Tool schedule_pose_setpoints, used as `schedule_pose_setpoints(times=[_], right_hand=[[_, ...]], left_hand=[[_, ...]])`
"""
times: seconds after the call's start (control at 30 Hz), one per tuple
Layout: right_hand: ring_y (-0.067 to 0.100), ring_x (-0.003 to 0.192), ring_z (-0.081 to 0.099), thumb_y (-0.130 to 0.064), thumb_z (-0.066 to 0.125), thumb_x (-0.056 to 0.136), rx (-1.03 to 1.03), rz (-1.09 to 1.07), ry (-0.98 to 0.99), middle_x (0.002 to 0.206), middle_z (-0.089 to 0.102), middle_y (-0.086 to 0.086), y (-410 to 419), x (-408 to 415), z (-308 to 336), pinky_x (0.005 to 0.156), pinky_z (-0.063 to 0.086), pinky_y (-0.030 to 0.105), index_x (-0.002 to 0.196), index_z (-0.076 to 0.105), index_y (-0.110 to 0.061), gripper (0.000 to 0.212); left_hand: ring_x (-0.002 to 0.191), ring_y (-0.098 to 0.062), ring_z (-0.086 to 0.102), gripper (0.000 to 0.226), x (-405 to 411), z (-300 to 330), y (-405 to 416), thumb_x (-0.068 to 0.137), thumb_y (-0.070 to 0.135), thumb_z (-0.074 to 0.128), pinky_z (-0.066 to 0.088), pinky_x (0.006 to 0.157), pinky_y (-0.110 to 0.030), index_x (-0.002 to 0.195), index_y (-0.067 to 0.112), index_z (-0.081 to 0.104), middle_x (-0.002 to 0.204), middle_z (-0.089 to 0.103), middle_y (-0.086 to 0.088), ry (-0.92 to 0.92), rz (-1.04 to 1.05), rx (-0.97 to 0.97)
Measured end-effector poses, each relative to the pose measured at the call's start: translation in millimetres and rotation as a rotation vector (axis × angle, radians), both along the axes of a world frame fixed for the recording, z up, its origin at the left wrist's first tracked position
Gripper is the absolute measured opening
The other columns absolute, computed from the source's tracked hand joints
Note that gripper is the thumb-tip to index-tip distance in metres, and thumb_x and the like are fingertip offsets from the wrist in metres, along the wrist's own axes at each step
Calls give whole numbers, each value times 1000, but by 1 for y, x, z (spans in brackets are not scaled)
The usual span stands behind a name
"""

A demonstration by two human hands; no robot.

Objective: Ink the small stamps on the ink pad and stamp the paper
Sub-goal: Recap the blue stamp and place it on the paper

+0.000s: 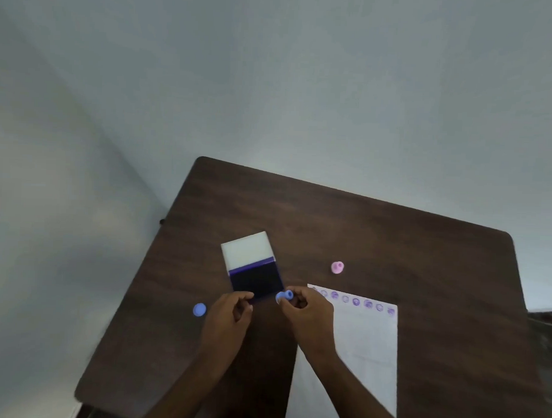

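The right hand (308,310) pinches a small blue stamp (284,296) — light, hard, best held by its knob. The left hand (233,313) has its fingers curled on the ink pad (256,281) edge, it seems.

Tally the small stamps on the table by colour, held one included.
Blue round plastic stamps: 2, one lying loose on the dark wooden table, one pinched in the right hand at
Pink round plastic stamps: 1
Total: 3

The dark wooden table (393,231) carries an open ink pad (256,278), a white paper (367,343) at right, a pink stamp (337,267) farther back, and a blue stamp (199,309) at left.
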State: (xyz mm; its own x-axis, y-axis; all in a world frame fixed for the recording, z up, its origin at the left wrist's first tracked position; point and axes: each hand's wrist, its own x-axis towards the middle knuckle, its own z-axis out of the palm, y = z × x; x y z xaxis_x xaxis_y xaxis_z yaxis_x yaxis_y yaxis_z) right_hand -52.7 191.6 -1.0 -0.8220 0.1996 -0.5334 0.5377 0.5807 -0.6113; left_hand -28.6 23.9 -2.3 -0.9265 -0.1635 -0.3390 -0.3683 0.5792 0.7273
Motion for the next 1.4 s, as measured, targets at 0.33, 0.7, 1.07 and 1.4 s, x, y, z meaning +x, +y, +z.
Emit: schedule_pose_setpoints(times=[0.33, 0.7, 1.07, 1.4], right_hand=[[5, 76, 51, -38, 72, 82, -31, 83, 12, 112, 68, 7, -48, -5, -13, 80, 39, 20, 110, 64, -16, 37], [12, 90, 58, -30, 71, 84, -76, 146, 135, 113, 69, 10, -73, 5, -9, 86, 44, 22, 112, 65, -9, 35], [10, 89, 56, -30, 71, 84, -51, 165, 135, 115, 68, 9, -73, 4, -2, 87, 43, 21, 114, 64, -9, 37], [8, 84, 59, -31, 72, 83, -107, 116, 185, 108, 71, 6, -78, 3, 7, 81, 46, 16, 112, 68, -12, 35]], left_hand=[[97, -8, 60, 21, 20, -19, -43, 87, 23, 67, 52, 89, -30, 108, 28, 65, 104, 63, 10, 37, 181, -44], [108, -13, 53, 56, 32, -65, -78, 76, 33, 78, 46, 90, -29, 125, 24, 54, 118, 59, 3, 16, 276, -241], [98, -9, 54, 30, 23, -77, -83, 81, 34, 74, 41, 86, -23, 108, 24, 66, 107, 64, 8, 83, 295, -137], [88, -5, 71, 22, 21, -31, -70, 79, 28, 78, 55, 70, -16, 100, 29, 71, 95, 76, 10, -76, 540, 622]])
